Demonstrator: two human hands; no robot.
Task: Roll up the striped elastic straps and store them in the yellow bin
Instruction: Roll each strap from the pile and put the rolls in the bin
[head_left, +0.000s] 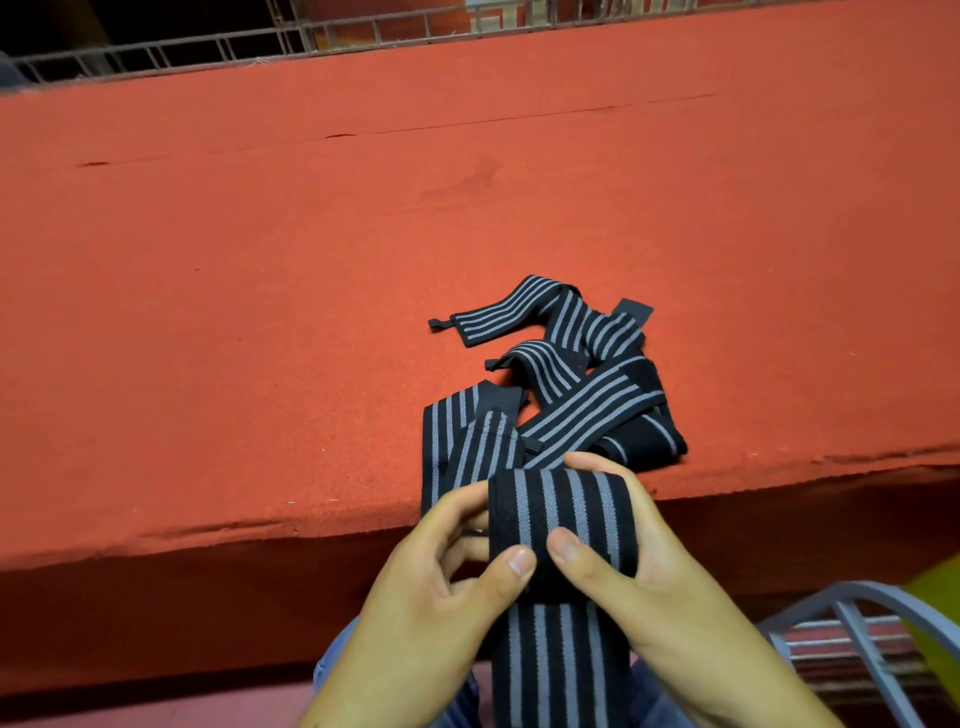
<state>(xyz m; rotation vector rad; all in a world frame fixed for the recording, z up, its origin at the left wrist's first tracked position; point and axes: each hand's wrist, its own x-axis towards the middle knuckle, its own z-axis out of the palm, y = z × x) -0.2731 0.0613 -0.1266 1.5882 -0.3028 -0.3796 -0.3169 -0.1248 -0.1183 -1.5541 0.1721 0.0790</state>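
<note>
A partly rolled black strap with grey stripes (561, 514) is held between both hands just in front of the table's near edge. My left hand (441, 587) grips its left side with the thumb on the roll. My right hand (649, 587) wraps the right side, thumb pressing the front. The strap's loose tail (558, 670) hangs down toward my lap. A pile of several more striped straps (566, 384) lies unrolled on the red table behind the hands. A yellow edge (935, 608), perhaps the bin, shows at the lower right.
The red felt-covered table (311, 260) stretches wide, with a wire rack (208, 47) along its far edge. A grey metal frame (852, 639) stands at the lower right beside my right arm.
</note>
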